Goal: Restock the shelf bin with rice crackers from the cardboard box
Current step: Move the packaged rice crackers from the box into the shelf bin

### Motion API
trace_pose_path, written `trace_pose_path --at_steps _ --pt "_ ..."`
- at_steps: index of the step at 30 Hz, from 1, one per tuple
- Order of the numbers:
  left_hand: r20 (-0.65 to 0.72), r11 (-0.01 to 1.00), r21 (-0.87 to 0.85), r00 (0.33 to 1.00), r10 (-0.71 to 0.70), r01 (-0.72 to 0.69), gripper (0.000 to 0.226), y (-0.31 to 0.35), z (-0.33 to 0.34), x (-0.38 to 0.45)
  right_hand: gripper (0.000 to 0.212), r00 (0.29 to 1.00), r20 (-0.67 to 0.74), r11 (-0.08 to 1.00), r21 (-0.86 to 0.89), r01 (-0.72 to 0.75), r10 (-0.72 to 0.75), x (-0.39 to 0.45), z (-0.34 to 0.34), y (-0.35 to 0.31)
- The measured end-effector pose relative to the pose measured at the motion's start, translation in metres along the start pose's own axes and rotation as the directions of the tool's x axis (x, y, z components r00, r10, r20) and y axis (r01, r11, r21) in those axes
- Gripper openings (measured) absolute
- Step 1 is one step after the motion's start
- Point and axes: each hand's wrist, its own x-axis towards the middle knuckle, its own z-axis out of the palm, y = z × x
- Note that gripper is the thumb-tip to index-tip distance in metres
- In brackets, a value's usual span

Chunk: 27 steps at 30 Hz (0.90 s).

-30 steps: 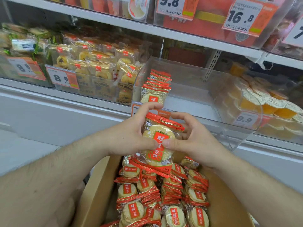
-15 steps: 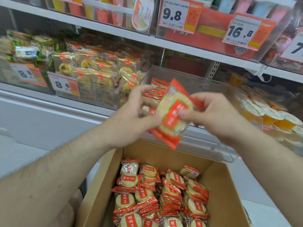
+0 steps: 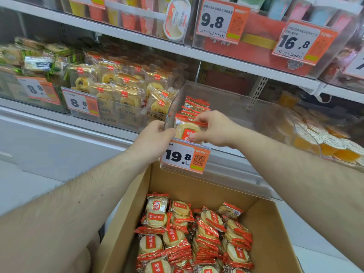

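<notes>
A clear shelf bin [image 3: 232, 107] holds a row of red-edged rice cracker packs [image 3: 197, 106] along its left side. My right hand [image 3: 214, 130] pinches one rice cracker pack [image 3: 186, 130] at the front of that row, inside the bin. My left hand [image 3: 155, 137] grips the bin's front left corner, fingers curled over the rim beside the pack. Below, the open cardboard box [image 3: 267, 229] is filled with several stacked rice cracker packs [image 3: 195, 233].
A 19.8 price tag [image 3: 185, 157] hangs on the bin's front. Left of it stands a bin of yellow pastry packs [image 3: 126, 91]; to the right, orange jelly cups [image 3: 323, 138]. An upper shelf [image 3: 177, 47] with price tags runs overhead.
Both hands lifted a pack out of the box, carried it up and forward, and it now sits in the bin's front. The left hand moved off the pack onto the bin's corner.
</notes>
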Motion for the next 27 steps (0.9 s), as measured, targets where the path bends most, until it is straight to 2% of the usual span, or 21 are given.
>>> trace_pose_path --at_steps 2,7,10,17,20,23,25,27 --pt "-0.010 1.000 -0.026 1.000 -0.003 0.002 0.019 0.001 0.003 -0.001 0.029 0.998 -0.046 0.990 -0.137 0.032 -0.038 0.003 0.010 -0.002" --pt "-0.026 0.999 -0.050 1.000 -0.013 0.011 0.016 0.003 0.006 -0.001 0.027 0.982 -0.147 0.961 -0.265 0.076 -0.118 0.004 0.014 0.001" --pt "-0.036 0.999 -0.041 0.999 -0.008 0.007 0.018 0.003 0.006 -0.001 0.037 0.976 -0.099 0.906 -0.400 0.140 -0.195 0.006 0.014 0.002" --pt "-0.034 1.000 -0.023 0.999 0.002 -0.003 0.016 0.003 0.005 0.000 0.047 0.964 -0.034 0.718 -0.674 0.173 -0.264 0.011 0.004 -0.007" --pt "-0.039 1.000 -0.020 0.999 0.006 -0.007 0.017 0.004 0.004 -0.001 0.046 0.974 -0.067 0.761 -0.636 0.126 -0.217 0.011 0.004 -0.007" --pt "-0.012 1.000 -0.024 1.000 -0.003 0.002 0.021 0.004 0.003 -0.003 0.058 0.990 -0.098 0.847 -0.530 0.037 -0.105 0.009 0.001 -0.006" --pt "0.017 1.000 -0.006 1.000 -0.016 0.016 0.029 0.004 0.001 -0.005 0.065 0.992 -0.111 0.874 -0.487 0.001 -0.063 0.006 -0.001 -0.006" --pt "-0.022 0.998 0.058 1.000 0.011 -0.010 0.044 0.003 -0.001 -0.007 0.070 0.993 -0.114 0.894 -0.447 -0.030 -0.024 -0.001 -0.005 -0.006"
